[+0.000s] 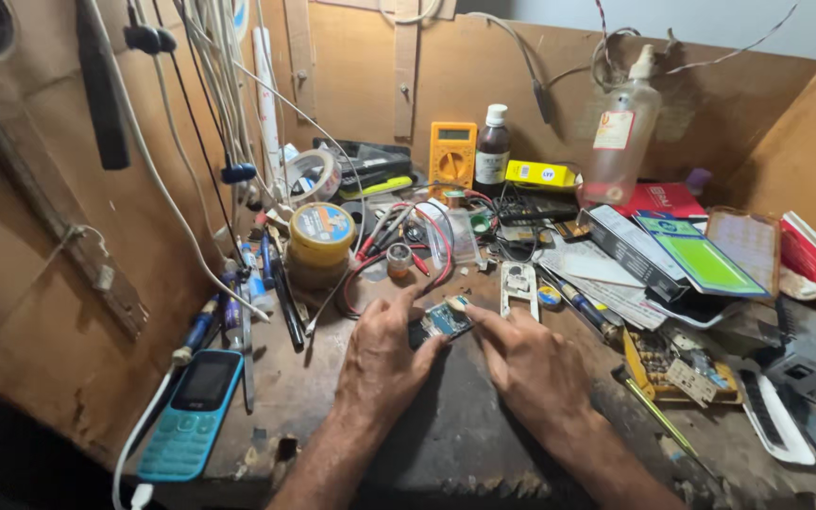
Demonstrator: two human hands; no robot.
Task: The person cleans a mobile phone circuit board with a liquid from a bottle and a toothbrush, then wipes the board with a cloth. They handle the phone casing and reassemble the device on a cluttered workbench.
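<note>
While both hands rest on the dark worn bench top (465,425), they meet at a small blue circuit board (443,321) that lies in the middle of the scene. The left hand (384,354) grasps the board at its left edge, with the thumb and fingers closed around that side. The right hand (531,364) presses on the right end of the board with its forefinger and thumb, and the other fingers are curled loosely over the bench.

Just beyond the board, a little to the right, lies a white phone frame (518,283). Far from the hands, in the middle, a yellow multimeter (452,156) stands against the cardboard wall, with a dark brown bottle (493,146) beside it on the right and red and black probe leads (417,247) curling in front. To the left of these stands a round tin with a yellow lid (321,241). At the near left a turquoise keypad phone (191,411) lies flat with a white cable (144,444) plugged in. To the far right stands a clear plastic spray bottle (620,127), and nearer lies a green-faced flat box (696,255). A yellow-handled screwdriver (658,416) lies at the near right.
</note>
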